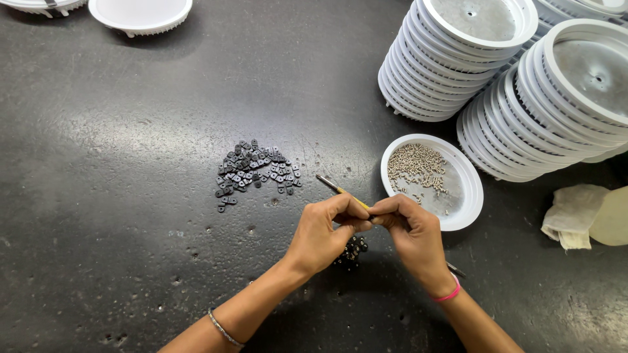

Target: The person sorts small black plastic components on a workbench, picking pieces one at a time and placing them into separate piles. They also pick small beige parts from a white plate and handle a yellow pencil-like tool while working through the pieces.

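Observation:
My left hand [322, 234] and my right hand [412, 234] meet fingertip to fingertip over the dark table. Between them runs a thin yellow-handled tool [339, 190] whose dark tip points up-left; both hands pinch around it, and a very small part at the fingertips is hidden. Below the hands lies a little cluster of black assembled pieces [353, 252]. To the upper left is a loose pile of small dark flat clips [252, 171]. Just right of my hands sits a shallow white round dish [471, 189] holding several small pale screws [413, 167].
Two leaning stacks of white round housings [451, 59] [556, 111] fill the upper right. A crumpled cloth [574, 212] and a pale disc [613, 216] lie at the right edge. Two more white housings [140, 14] sit at the top left.

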